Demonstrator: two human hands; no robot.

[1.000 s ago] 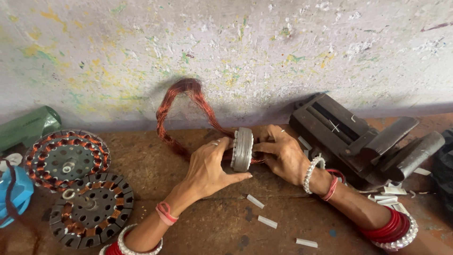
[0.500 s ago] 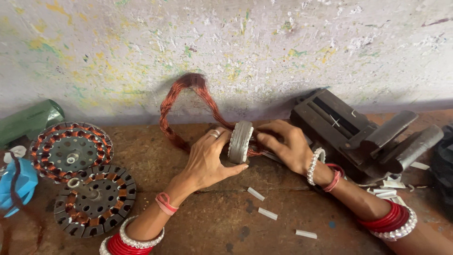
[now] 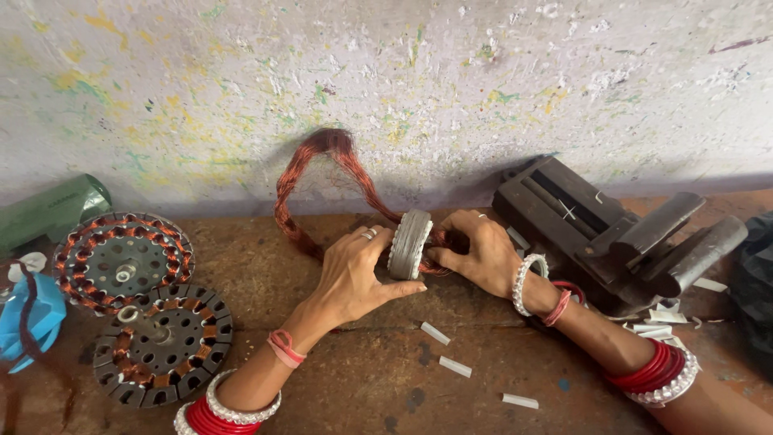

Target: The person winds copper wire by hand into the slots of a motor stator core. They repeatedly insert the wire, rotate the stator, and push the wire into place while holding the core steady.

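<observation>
Both hands grip a stator core at the tabletop's back edge.
Left hand (image 3: 354,270) and right hand (image 3: 479,251) clasp the upright grey stator core (image 3: 408,244); its copper wire loop (image 3: 322,173) leans on the wall.

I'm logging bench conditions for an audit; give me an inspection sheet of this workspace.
Surface: worn brown bench, stained.
Job's things: grey stator ring held on edge, copper wire coil looping from it against the wall.
Clutter: two wound stators, white insulation strips, dark metal vise, green cylinder, blue object.
Hands: left hand and right hand both grip the ring.
Cables: nothing seen.
Surroundings: paint-flecked wall.
</observation>
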